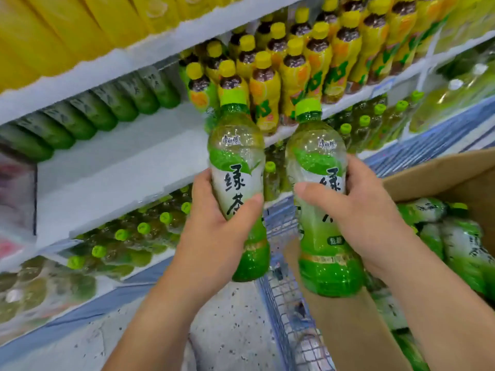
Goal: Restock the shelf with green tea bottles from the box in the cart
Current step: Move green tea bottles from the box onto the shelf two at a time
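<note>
My left hand (214, 231) grips a green tea bottle (235, 156) upright by its middle. My right hand (359, 210) grips a second green tea bottle (316, 153) the same way, just to the right. Both bottles have green caps and white-green labels and hang in front of the white shelf (120, 167), whose front part is bare. A row of green tea bottles (88, 113) lies at the shelf's back left. The cardboard box (428, 175) at the right holds several more green tea bottles (460, 236) lying on their sides.
Yellow-capped tea bottles (292, 62) fill the shelf's right part. Lower shelves carry green-capped bottles (128, 234). The box rests in a wire cart (284, 303) at lower centre. Speckled grey floor (235, 330) shows between shelf and cart. Yellow cartons (67, 28) stand on the top shelf.
</note>
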`<action>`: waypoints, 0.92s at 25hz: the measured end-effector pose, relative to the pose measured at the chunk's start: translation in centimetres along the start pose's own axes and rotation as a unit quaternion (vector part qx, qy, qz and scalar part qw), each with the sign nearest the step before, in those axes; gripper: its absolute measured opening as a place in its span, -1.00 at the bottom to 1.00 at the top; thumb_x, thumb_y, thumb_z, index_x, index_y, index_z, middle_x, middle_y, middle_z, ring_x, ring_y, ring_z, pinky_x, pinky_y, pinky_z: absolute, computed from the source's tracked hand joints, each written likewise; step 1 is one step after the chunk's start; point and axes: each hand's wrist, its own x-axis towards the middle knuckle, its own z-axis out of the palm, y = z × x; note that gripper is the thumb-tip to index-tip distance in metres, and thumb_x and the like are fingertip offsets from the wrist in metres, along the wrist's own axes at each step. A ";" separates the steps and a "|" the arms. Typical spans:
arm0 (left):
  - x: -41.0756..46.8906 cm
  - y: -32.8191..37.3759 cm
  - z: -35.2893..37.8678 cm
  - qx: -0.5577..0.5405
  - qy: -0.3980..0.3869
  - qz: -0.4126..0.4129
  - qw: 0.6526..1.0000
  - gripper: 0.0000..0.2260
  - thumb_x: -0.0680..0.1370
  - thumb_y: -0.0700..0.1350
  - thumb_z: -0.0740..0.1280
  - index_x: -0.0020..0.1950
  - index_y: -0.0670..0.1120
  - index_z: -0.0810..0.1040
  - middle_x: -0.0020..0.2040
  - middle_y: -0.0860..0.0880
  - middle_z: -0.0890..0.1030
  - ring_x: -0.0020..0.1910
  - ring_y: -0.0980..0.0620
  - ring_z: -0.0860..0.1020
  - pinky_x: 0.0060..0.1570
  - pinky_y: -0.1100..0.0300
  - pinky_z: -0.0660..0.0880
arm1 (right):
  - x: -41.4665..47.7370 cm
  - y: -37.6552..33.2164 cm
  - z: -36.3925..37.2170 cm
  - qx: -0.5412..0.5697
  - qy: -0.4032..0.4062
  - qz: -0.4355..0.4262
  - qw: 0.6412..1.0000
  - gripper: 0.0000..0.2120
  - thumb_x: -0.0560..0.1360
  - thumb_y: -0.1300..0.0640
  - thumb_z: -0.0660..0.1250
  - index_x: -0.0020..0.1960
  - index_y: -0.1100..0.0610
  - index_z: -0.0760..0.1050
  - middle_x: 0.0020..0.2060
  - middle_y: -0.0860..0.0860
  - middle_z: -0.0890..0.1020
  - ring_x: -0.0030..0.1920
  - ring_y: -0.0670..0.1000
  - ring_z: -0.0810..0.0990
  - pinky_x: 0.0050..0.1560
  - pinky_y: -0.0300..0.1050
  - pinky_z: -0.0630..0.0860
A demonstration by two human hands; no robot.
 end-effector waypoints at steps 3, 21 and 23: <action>1.1 -3.0 -6.9 0.003 0.057 -0.011 0.998 -0.60 0.52 0.16 0.41 0.29 0.22 0.35 0.02 0.32 0.62 -0.07 0.31 0.62 -0.21 0.30 0.55 | 2.6 -0.2 7.8 -0.036 -0.034 -0.016 0.999 -0.56 0.24 -0.09 0.53 0.09 -0.05 0.57 -0.13 -0.03 0.72 -0.17 0.01 0.73 -0.22 0.02 0.66; 11.0 -24.0 -38.4 0.019 0.228 -0.006 0.973 -0.51 0.36 -0.07 0.60 0.06 0.24 0.38 -0.06 0.20 0.60 -0.09 0.45 0.54 -0.22 0.56 0.42 | 13.1 6.4 44.8 -0.142 -0.115 -0.132 0.974 -0.51 0.31 0.19 0.58 -0.03 -0.30 0.46 -0.17 -0.31 0.65 -0.21 -0.26 0.64 -0.27 -0.26 0.50; 12.8 -24.7 -39.0 0.011 0.239 0.020 0.971 -0.47 0.37 -0.08 0.60 0.14 0.25 0.37 -0.02 0.24 0.59 -0.05 0.48 0.52 -0.19 0.61 0.37 | 14.6 6.3 46.2 -0.136 -0.112 -0.161 0.971 -0.49 0.30 0.19 0.58 0.00 -0.30 0.45 -0.15 -0.33 0.64 -0.18 -0.29 0.63 -0.26 -0.31 0.49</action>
